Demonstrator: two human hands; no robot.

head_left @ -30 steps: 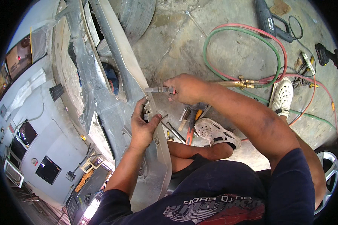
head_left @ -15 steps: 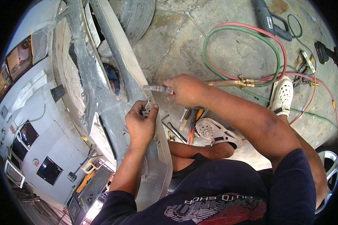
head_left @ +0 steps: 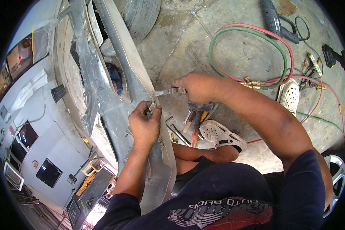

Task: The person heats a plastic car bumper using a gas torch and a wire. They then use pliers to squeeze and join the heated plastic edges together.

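Concrete floor (head_left: 180,53), stained and cracked, spreads across the far and right side of the scene, with a loop of green hose (head_left: 210,53) and red hose (head_left: 291,50) lying on it and a dark heat gun (head_left: 271,19) at the far right. Left of centre stands the long grey bumper panel (head_left: 113,109), running from the far left down to the person's lap, its pale edge turned to the right.

The left hand (head_left: 145,120) is closed on that edge, thumb on the right side and fingers curled over to the left, partly hidden. The right hand (head_left: 197,88) is wrapped around metal pliers (head_left: 168,91), whose tip meets the edge just beyond the left thumb; whether the tip actually bites on the rim, I cannot tell.

Good work here seems to depend on the left hand bracing close to the tool, so the panel flexes little, with the thumb kept clear of a slip. The pliers probably do best square to the edge, with small, even effort from the wrist; a hard twist could crack or mark the rim. The hammer (head_left: 196,126) lies on the floor, near and right, untouched.
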